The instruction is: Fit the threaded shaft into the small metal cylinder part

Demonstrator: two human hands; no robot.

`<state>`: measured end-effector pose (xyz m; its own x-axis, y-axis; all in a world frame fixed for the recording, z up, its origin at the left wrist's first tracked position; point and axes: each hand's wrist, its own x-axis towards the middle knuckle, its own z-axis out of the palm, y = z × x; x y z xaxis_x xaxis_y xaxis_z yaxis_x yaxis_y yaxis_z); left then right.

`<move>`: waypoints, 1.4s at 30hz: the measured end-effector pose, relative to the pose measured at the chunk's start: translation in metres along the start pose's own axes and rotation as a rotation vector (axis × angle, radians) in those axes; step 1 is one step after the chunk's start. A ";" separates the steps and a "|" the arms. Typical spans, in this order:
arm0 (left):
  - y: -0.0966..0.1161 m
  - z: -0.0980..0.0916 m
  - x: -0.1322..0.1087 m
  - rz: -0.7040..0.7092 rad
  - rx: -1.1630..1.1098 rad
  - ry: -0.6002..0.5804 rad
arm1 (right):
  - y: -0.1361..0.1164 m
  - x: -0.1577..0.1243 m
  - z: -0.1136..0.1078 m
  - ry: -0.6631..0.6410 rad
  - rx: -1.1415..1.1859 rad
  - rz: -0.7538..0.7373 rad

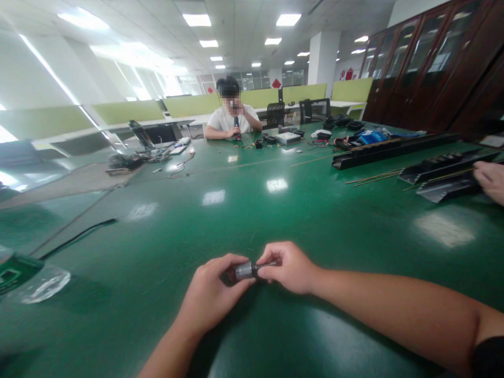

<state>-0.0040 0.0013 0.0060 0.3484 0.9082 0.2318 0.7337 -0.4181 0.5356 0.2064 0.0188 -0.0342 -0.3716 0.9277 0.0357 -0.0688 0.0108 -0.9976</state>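
Near the front middle of the green table (252,220), my left hand (214,289) is wrapped round a small silver-grey metal cylinder (244,270). The cylinder lies on its side, its left end dark and partly hidden by my fingers. From the right, my right hand (289,268) pinches a thin dark part at the cylinder's right end. A slim grey tip shows between those fingers, but I cannot make out what kind of part it is. Both hands are low over the table, almost touching each other.
Black metal channels (394,149) and thin brass-coloured rods (374,176) lie at the right, beside another person's hand (490,181). Across the table a person (232,118) holds a dark tool. A clear bottle (43,281) with a green label lies left, near a black cable (79,239).
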 end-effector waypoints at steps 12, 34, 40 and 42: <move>0.000 0.001 0.001 0.008 -0.005 0.028 | 0.001 -0.002 0.001 0.007 -0.036 -0.057; -0.002 -0.002 0.003 -0.011 -0.013 0.030 | 0.000 -0.002 0.002 0.026 0.003 -0.039; -0.005 -0.002 0.002 -0.024 -0.006 0.052 | 0.000 -0.001 0.000 0.027 0.017 -0.040; -0.006 -0.002 0.002 -0.028 -0.011 0.047 | 0.000 -0.001 0.001 0.030 0.032 -0.042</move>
<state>-0.0085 0.0058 0.0051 0.3000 0.9195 0.2541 0.7364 -0.3926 0.5510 0.2061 0.0181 -0.0346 -0.3402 0.9374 0.0749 -0.1133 0.0382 -0.9928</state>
